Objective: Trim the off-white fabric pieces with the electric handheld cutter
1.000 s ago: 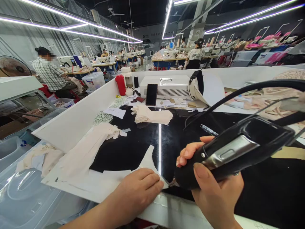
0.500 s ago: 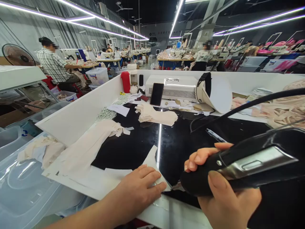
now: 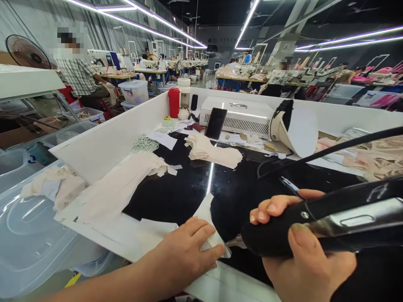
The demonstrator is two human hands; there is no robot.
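Pale cut piece (image 3: 204, 207) lies at the near edge of the black tabletop (image 3: 231, 203), partly covered by the left hand (image 3: 190, 249), whose fingers rest over it slightly spread. Fingers and thumb of the right hand (image 3: 315, 268) wrap firmly round a black handheld tool (image 3: 270, 241), its metal tip (image 3: 236, 242) pointing at the piece's right side; whether they touch is hard to tell. A pen (image 3: 291, 186) lies just beyond the right hand, and farther back a fabric stack (image 3: 215, 152) sits before a leaning phone (image 3: 216, 123).
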